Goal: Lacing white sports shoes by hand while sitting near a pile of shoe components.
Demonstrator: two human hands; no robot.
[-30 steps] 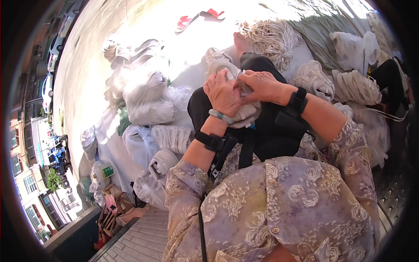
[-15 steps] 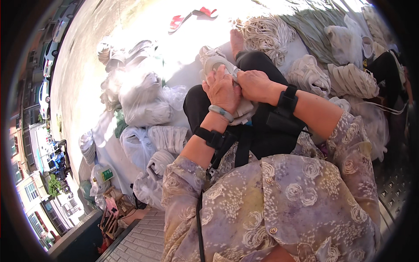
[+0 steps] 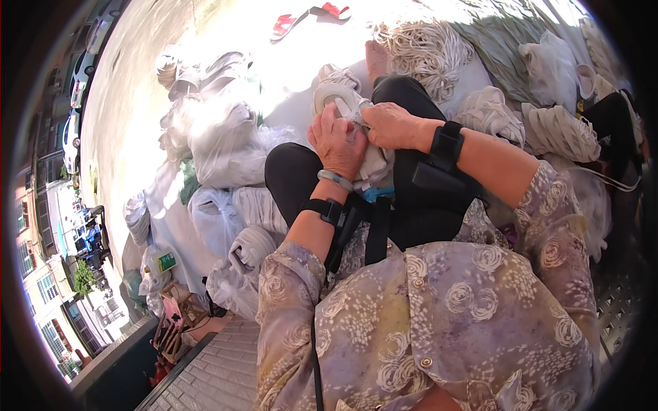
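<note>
A whitish shoe point(image 3: 332, 93) rests between my knees, its rounded opening facing away from me. Over its near part lies my left hand point(image 3: 337, 142), fingers bent and closed round it. My right hand point(image 3: 391, 125) is a closed pinch at the shoe's right side, close to the left fingertips; a pale strip shows there, perhaps a lace or the shoe's edge. What sits between the right fingertips is too small to make out. Part of the shoe is hidden under both hands. Just beyond it is another pale shoe point(image 3: 337, 75).
Bundled shoes in clear plastic bags point(image 3: 223, 147) lie to the left. A heap of whitish laces point(image 3: 428, 58) is beyond my right knee, with stacked shoes point(image 3: 558, 131) farther right. Red-strapped slippers point(image 3: 283, 26) lie on the far ground. A wooden chair point(image 3: 179, 322) stands at lower left.
Both hands and the shoe have shifted slightly left. My left knee has swung out to the left, and more of the shoe's opening shows above my left fingers.
</note>
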